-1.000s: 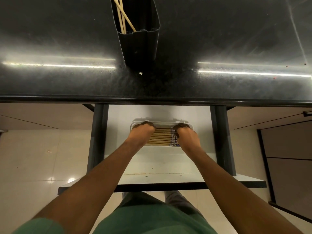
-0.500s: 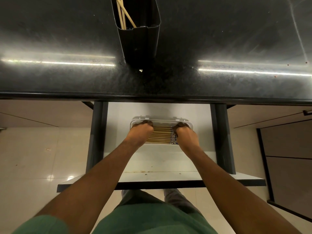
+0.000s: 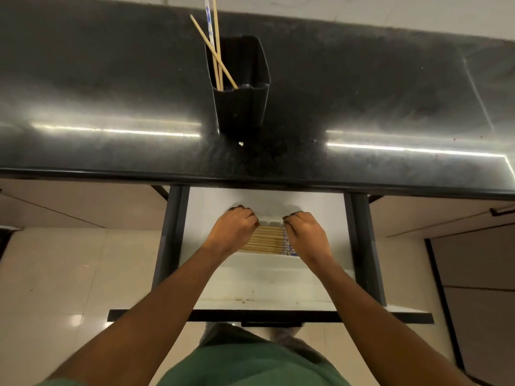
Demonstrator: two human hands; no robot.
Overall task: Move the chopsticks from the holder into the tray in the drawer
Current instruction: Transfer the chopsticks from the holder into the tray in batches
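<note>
I see a black counter (image 3: 362,87), glossy with two streaks of reflected light, carrying a black holder (image 3: 242,107) near its front edge at the middle. Below the holder, an open white drawer (image 3: 267,277) juts out from under the counter. A white tray (image 3: 266,219) lies on the drawer floor, straight below the holder.

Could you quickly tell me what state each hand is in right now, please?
Left hand: fingers curled over the chopsticks in the tray; grip cannot be told.
Right hand: the same, at the other end.
</note>
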